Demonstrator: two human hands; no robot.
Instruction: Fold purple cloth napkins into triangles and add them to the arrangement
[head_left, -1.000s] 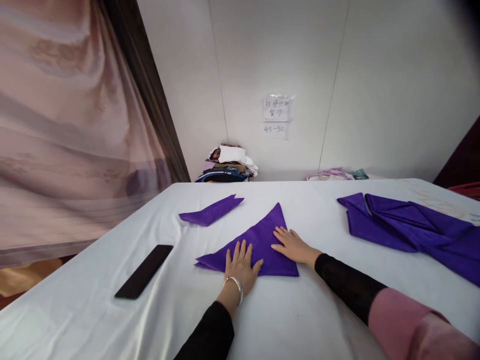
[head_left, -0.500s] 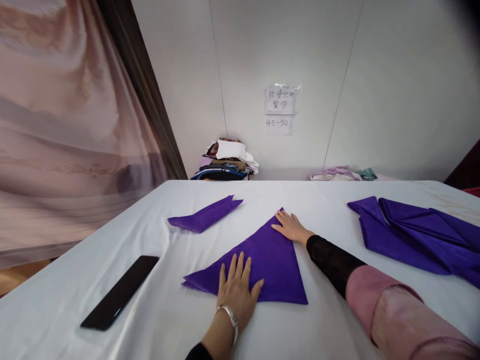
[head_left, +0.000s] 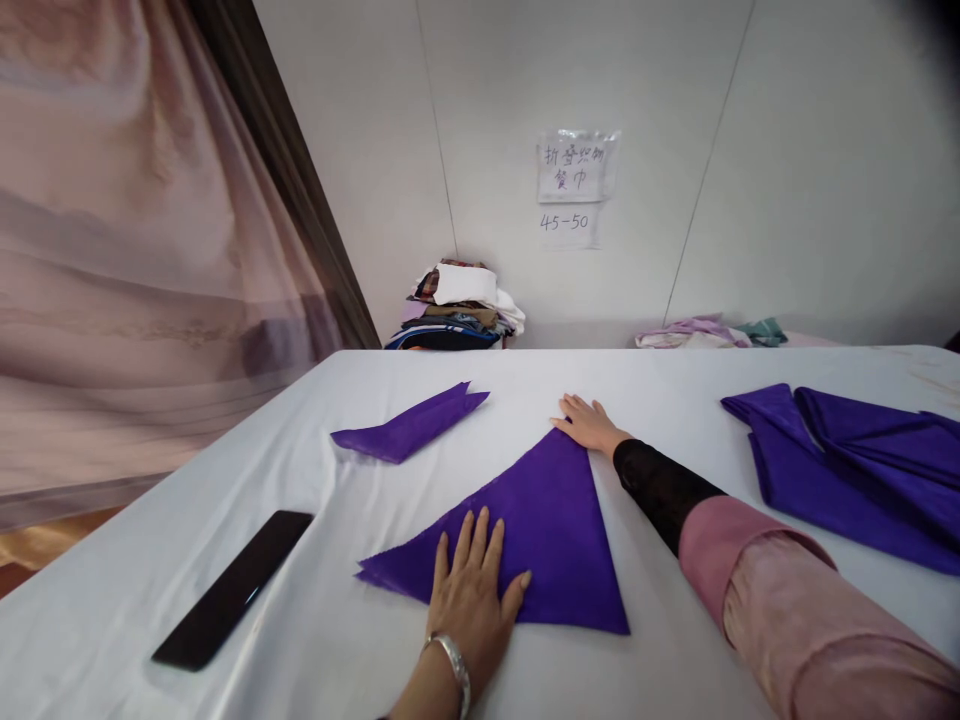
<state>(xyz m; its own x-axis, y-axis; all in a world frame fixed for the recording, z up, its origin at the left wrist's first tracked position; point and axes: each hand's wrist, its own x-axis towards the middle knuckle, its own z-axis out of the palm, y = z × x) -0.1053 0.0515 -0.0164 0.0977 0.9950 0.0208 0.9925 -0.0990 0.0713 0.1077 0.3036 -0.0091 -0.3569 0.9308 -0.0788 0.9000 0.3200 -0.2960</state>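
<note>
A purple cloth napkin (head_left: 551, 520), folded into a triangle, lies flat on the white-covered table (head_left: 315, 640). My left hand (head_left: 472, 580) rests on its lower middle, palm down with the fingers spread and a silver bracelet at the wrist. At the far corner of the napkin is my right hand (head_left: 589, 425), its fingers stretched out over the tip and covering it. Layered edges show at the napkin's left point. Neither hand grips anything that I can see.
A folded purple napkin (head_left: 412, 425) lies at the back left. Nearer, on the left, is a flat black slab (head_left: 236, 590). More purple cloths (head_left: 855, 470) are on the right. Behind the table's far edge are a clothes pile (head_left: 461, 310) and a wall sign (head_left: 574, 170).
My right hand has slid slightly away from me to the napkin's far tip, which it now covers. My left hand stays flat in place. The camera view has shifted a little.
</note>
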